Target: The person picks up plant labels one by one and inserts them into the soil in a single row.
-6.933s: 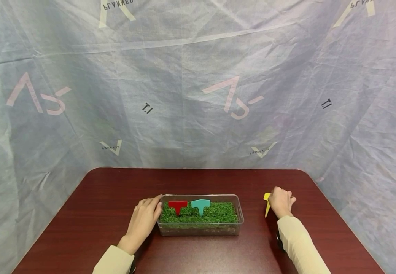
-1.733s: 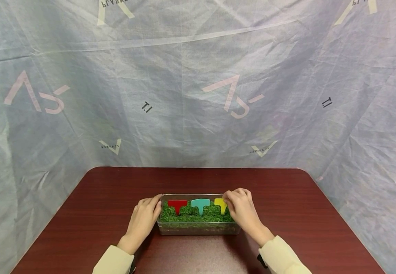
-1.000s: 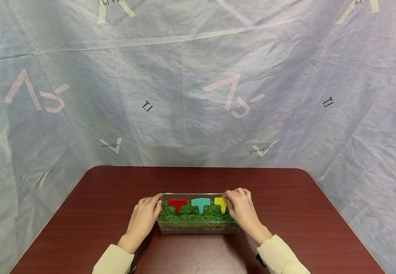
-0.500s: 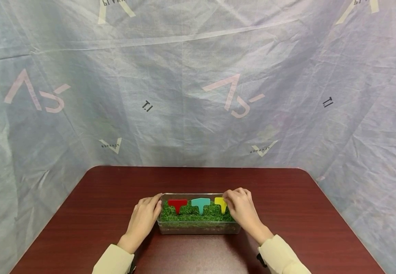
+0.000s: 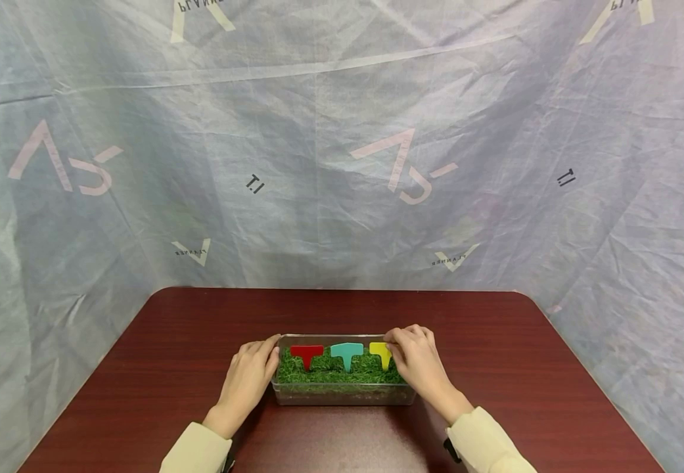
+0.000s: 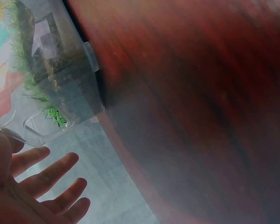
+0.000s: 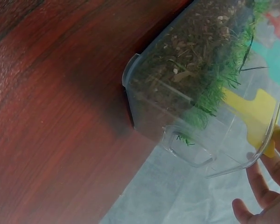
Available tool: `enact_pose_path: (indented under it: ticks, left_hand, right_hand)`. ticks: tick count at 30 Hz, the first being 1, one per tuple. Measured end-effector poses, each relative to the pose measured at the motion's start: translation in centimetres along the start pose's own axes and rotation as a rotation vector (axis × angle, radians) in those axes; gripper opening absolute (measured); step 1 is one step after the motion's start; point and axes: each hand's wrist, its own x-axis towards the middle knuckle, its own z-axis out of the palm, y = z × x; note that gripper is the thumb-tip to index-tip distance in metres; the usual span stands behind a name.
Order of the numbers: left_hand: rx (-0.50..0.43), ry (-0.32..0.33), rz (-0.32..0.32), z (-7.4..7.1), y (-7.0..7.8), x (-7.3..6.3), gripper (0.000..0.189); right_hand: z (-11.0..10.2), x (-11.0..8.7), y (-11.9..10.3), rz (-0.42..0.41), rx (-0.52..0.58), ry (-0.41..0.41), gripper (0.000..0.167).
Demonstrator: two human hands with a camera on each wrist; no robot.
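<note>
A clear plastic box point(image 5: 342, 395) of soil and green grass stands mid-table. My left hand point(image 5: 246, 380) grips the rim at its left end; in the left wrist view the thumb and index finger meet the rim, the other fingers spread loosely. My right hand point(image 5: 421, 363) pinches the right end of a yellow T-shaped plant label point(image 7: 259, 114), whose stem goes down into the grass near the box's right end. A red plant label point(image 5: 307, 352) and a turquoise one point(image 5: 347, 351) stand upright to its left. The yellow label's right end is hidden by my fingers in the head view.
The dark red-brown wooden table point(image 5: 342, 440) has rounded far corners. A grey fabric sheet point(image 5: 318, 164) with printed letters hangs behind it and along both sides.
Since the oldest frame my right hand has moved left from the table's right side, bringing the yellow plant label into the grass. Over the last second both hands stay in place.
</note>
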Motion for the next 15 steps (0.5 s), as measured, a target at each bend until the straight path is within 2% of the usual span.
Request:
enact_pose_path:
  ticks: [15]
  left_hand:
    - [-0.007, -0.005, -0.007, -0.12, 0.1, 0.01, 0.031]
  right_hand:
    - [-0.18, -0.02, -0.07, 0.016, 0.0, 0.009, 0.015]
